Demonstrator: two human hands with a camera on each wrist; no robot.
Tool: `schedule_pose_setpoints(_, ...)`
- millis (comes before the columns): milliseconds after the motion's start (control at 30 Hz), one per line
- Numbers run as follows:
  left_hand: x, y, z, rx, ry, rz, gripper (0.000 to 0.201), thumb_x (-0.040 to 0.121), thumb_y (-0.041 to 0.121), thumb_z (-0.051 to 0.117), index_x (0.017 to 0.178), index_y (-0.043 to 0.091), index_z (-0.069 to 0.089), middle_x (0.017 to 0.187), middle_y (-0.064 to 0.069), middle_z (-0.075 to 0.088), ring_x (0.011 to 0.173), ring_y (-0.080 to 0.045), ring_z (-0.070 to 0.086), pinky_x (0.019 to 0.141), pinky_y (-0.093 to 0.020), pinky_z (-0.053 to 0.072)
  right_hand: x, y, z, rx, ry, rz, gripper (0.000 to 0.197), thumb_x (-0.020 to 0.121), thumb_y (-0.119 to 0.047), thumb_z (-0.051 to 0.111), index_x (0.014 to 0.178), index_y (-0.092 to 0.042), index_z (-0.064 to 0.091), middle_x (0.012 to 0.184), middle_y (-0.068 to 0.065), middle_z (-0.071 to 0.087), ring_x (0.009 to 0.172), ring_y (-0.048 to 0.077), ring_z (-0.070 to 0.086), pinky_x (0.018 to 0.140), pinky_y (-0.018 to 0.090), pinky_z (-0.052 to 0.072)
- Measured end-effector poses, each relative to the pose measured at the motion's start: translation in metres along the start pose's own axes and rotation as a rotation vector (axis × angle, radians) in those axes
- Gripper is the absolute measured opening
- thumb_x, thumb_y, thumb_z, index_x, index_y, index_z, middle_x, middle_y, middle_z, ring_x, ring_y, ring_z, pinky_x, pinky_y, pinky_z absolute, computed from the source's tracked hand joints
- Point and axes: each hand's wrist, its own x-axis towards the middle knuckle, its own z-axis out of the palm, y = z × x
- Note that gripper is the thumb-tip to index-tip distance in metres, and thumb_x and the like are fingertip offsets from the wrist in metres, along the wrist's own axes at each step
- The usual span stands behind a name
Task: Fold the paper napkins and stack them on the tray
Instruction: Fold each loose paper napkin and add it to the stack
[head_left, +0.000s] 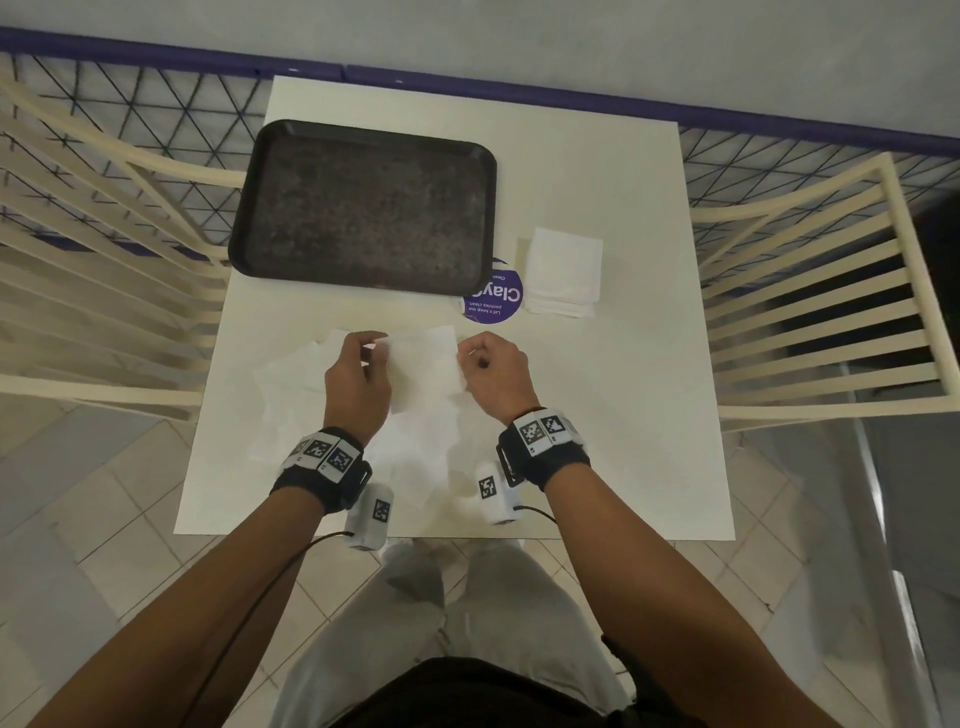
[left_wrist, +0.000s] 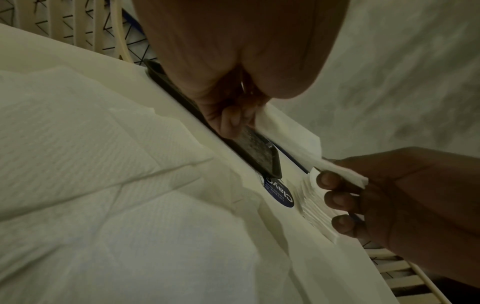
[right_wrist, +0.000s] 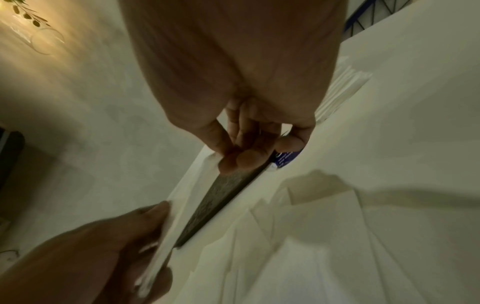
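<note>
Both hands hold one white paper napkin (head_left: 423, 364) just above the table's near middle. My left hand (head_left: 358, 371) pinches its left edge; the same napkin (left_wrist: 285, 131) runs from my left fingers to the other hand. My right hand (head_left: 491, 371) pinches its right edge, thumb against fingers (right_wrist: 233, 158). Under it lie several loose unfolded napkins (head_left: 291, 395), spread left and toward me. A pile of folded napkins (head_left: 563, 273) sits at the right. The dark tray (head_left: 363, 202) lies at the far left with nothing on it.
A round purple sticker (head_left: 493, 299) shows between the tray and the folded pile. The white table (head_left: 623, 415) is flanked by cream slatted chairs (head_left: 810, 306) on both sides. A mesh railing (head_left: 156, 119) runs behind it.
</note>
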Motion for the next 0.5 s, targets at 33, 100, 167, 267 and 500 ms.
schedule_pose_setpoints(33, 0.001, -0.001, 0.002, -0.004, -0.024, -0.016, 0.021, 0.108, 0.028, 0.048, 0.12, 0.017, 0.061, 0.093, 0.003, 0.067, 0.073, -0.007, 0.06, 0.06, -0.008, 0.04, 0.007, 0.001, -0.006, -0.011, 0.03, -0.003, 0.011, 0.095, -0.015, 0.061, 0.1, -0.013, 0.07, 0.088, -0.005, 0.066, 0.076, 0.009, 0.058, 0.067, 0.014, 0.042)
schedule_pose_setpoints(100, 0.003, -0.005, 0.005, 0.005, -0.091, -0.036, 0.02, 0.108, 0.03, 0.048, 0.117, 0.021, 0.062, 0.087, 0.005, 0.072, 0.065, -0.009, 0.059, 0.061, -0.019, 0.045, 0.026, 0.005, -0.022, -0.028, 0.111, -0.001, 0.011, 0.095, -0.016, 0.06, 0.099, -0.013, 0.07, 0.09, -0.004, 0.066, 0.079, 0.011, 0.058, 0.072, 0.018, 0.042)
schedule_pose_setpoints(167, 0.004, -0.011, 0.006, 0.044, -0.173, -0.059, 0.018, 0.107, 0.028, 0.05, 0.114, 0.022, 0.066, 0.086, 0.005, 0.074, 0.064, -0.014, 0.059, 0.062, -0.029, 0.049, 0.05, 0.011, -0.042, -0.011, 0.185, 0.023, 0.012, 0.096, -0.016, 0.059, 0.1, -0.011, 0.069, 0.094, -0.001, 0.068, 0.081, 0.012, 0.059, 0.073, 0.02, 0.044)
schedule_pose_setpoints(267, 0.003, -0.022, 0.006, 0.08, -0.254, -0.108, 0.017, 0.106, 0.02, 0.051, 0.107, 0.021, 0.068, 0.085, 0.004, 0.074, 0.065, -0.017, 0.061, 0.064, -0.032, 0.053, 0.086, 0.017, -0.076, -0.015, 0.287, 0.036, 0.015, 0.097, -0.014, 0.056, 0.103, -0.01, 0.069, 0.099, 0.001, 0.069, 0.083, 0.014, 0.06, 0.067, 0.008, 0.041)
schedule_pose_setpoints(500, -0.002, -0.042, 0.005, 0.129, -0.309, -0.232, 0.018, 0.105, 0.013, 0.052, 0.103, 0.02, 0.068, 0.087, 0.0, 0.074, 0.068, -0.02, 0.065, 0.058, -0.022, 0.048, 0.14, 0.041, -0.127, -0.081, 0.358, 0.135, 0.017, 0.098, -0.012, 0.053, 0.105, -0.011, 0.068, 0.098, 0.004, 0.07, 0.088, 0.018, 0.063, 0.071, 0.014, 0.039)
